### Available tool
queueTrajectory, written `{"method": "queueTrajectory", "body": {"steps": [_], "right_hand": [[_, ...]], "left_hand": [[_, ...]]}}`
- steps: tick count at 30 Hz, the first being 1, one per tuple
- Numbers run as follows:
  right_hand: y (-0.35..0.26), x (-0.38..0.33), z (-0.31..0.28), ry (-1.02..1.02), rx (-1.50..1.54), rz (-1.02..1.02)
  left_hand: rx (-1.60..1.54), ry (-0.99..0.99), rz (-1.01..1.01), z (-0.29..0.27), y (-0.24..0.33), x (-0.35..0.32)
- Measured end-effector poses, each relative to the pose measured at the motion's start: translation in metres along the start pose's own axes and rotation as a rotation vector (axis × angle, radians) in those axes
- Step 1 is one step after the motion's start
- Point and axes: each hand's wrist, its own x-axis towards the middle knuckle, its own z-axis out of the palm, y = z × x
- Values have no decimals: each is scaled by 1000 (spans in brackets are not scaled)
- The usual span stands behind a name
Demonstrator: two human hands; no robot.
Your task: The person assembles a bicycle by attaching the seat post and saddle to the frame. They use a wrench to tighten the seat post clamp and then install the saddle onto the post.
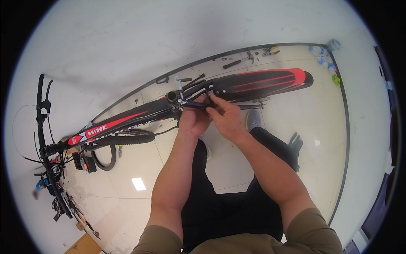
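Note:
A black and red bicycle [152, 111] stands crosswise in front of me, its handlebar [40, 99] at the far left. No saddle sits on the open seat tube [172, 97]. Just right of that tube, my left hand [195, 120] reaches under the black frame parts with its fingers curled and partly hidden. Beside it my right hand [229, 118] is closed, thumb and fingertips pressed at the same black parts, close below the front end of the rear mudguard [253, 81]. The small piece between the fingers cannot be made out.
By the wall lie a hammer [239, 62], yellow-handled pliers [270, 51] and small parts. Plastic bottles [320, 54] stand in the far right corner. A loose tyre [108, 163] and a black and orange case [87, 164] are under the front. A dark grey object [295, 142] shows beside my right leg.

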Motion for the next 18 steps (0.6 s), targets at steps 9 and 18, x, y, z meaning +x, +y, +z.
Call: {"method": "queueTrajectory", "body": {"steps": [9, 18], "right_hand": [[-6, -1, -1, -19, -59, 11], [-2, 0, -1, -13, -32, -11]], "left_hand": [[-29, 3, 37, -4, -1, -1], [-83, -118, 160, 4, 5, -9]]}}
